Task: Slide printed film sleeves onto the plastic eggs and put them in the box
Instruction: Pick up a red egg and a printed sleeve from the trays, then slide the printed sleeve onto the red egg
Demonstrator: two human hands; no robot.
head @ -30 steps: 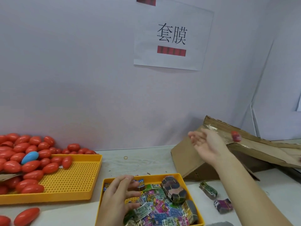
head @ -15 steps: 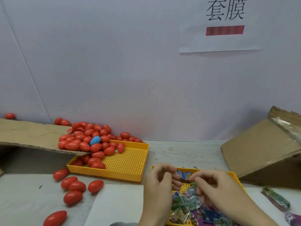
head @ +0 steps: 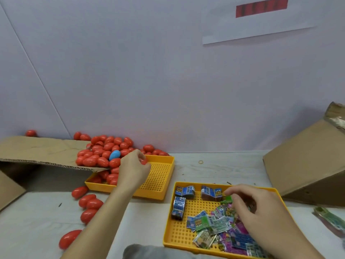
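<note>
Left hand (head: 133,170) curls on a red plastic egg (head: 144,161) over the yellow perforated egg tray (head: 158,176); right hand (head: 250,204), right of that tray, apparently pinches a green printed film sleeve (head: 226,199); sleeving and boxing remain.
</note>
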